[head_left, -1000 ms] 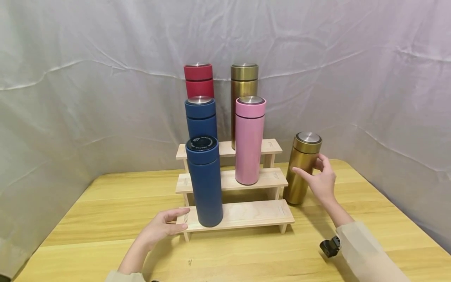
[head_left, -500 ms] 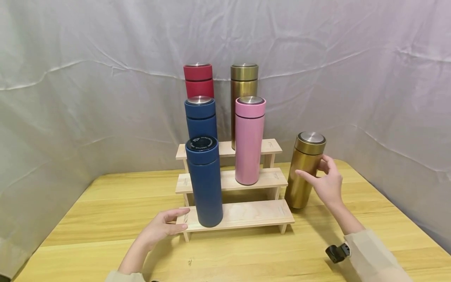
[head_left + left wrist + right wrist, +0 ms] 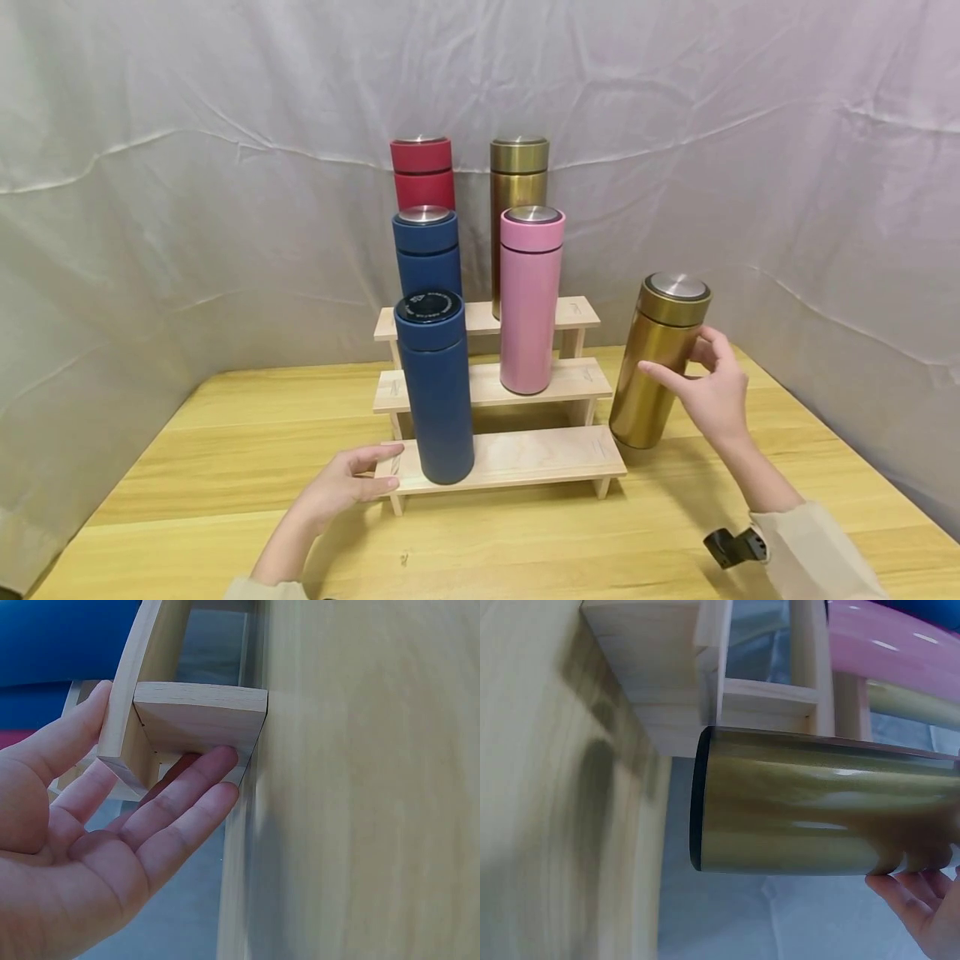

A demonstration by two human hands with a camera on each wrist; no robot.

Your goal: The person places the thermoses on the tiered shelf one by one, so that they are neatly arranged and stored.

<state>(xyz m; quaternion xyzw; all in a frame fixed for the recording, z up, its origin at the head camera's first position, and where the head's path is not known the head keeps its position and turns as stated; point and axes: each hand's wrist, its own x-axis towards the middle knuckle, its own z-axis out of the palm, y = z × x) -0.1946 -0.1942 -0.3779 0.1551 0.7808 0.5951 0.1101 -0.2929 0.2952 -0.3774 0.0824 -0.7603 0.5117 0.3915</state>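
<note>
My right hand (image 3: 716, 396) grips a gold vacuum flask (image 3: 651, 379) with a steel-topped lid, thumb at the front and fingers behind. The flask leans a little to the right, beside the stand. In the right wrist view a gap shows between its dark base (image 3: 698, 799) and the tabletop. At the left end of the lowest step of a three-step wooden stand (image 3: 543, 454), my left hand (image 3: 345, 482) holds the board. The left wrist view has its thumb against the board (image 3: 124, 742) and other fingers by the leg (image 3: 202, 716).
A dark blue flask (image 3: 442, 400) stands on the lowest step's left side. Another blue flask (image 3: 427, 242) and a pink flask (image 3: 531, 317) are on the middle step. Red (image 3: 423, 175) and gold (image 3: 519, 179) flasks occupy the top step. Grey cloth (image 3: 300, 208) hangs behind the table (image 3: 487, 550).
The right hand has moved right and toward me with the gold flask, which has risen slightly and leans more. The left hand and the stand have stayed in place.
</note>
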